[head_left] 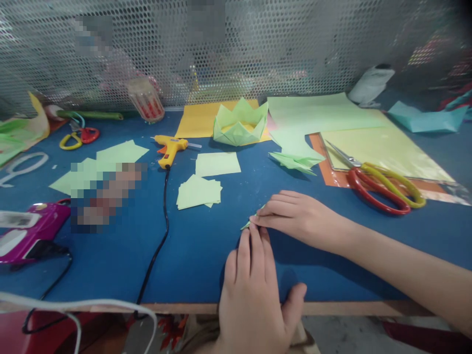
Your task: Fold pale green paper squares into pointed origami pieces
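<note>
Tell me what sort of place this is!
Probably a craft workspace: there's a yellow glue gun, big scissors with red and yellow handles, and a pointy folded green paper shape.

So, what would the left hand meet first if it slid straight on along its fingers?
Most likely the right hand, whose fingertips lie just ahead on green paper; exact contact is unclear.

My bare left hand [254,290], back upward, reaches from the near edge toward the far side, its long fingers [257,253] nearly straight and its thumb [295,299] spread out to the right. My bare right hand [300,215] comes in from the right on a slanting bare forearm [398,260], fingers bunched and bent, pointing left, their tips close by my left fingertips.
</note>
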`<state>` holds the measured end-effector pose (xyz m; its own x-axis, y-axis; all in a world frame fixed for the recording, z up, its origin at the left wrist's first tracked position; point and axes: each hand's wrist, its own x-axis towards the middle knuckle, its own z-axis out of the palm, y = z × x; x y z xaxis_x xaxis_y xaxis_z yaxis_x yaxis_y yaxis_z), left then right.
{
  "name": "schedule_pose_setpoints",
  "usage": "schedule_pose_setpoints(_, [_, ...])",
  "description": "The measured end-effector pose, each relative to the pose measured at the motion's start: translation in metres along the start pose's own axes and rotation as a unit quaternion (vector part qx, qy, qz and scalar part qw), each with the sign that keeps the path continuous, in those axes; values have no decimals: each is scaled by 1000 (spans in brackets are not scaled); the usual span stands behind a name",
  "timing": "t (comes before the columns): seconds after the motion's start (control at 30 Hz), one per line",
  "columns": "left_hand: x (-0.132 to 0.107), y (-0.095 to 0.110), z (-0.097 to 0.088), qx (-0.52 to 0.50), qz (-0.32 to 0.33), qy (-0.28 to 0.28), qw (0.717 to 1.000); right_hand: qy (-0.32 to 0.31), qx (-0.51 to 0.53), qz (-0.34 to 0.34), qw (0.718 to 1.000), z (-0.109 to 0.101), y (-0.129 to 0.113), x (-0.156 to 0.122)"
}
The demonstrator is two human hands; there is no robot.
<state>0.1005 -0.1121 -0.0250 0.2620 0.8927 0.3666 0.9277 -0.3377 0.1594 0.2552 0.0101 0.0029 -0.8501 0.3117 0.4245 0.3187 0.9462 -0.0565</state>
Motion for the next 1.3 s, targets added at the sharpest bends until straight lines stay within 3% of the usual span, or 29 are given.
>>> schedule_pose_setpoints(0.3, [-1,-1,-2,-29,9,20,999,-15,-14,-30,999,0,2,0])
schedule_pose_setpoints(0.6, [-1,0,-3,-25,4,-2,1000,6,-26,-29,999,2,-1,2])
schedule_pose_setpoints(0.77, [0,0,-4,-22,1,-11,1000,-13,-10,-26,1000,3,-1,2])
schedule_pose_setpoints(0.97, [0,-17,-14,-43,62,-5,997,-18,-22,-29,999,-1,-1,4])
schedule_pose_setpoints(1.1, [3,-31,-24,-55,41,-46,997,-38,-30,-37,998,-5,0,5])
schedule_pose_setpoints(1.3, [10,-32,-23,-17,36,-47,998,-2,-31,-28,999,-3,-2,4])
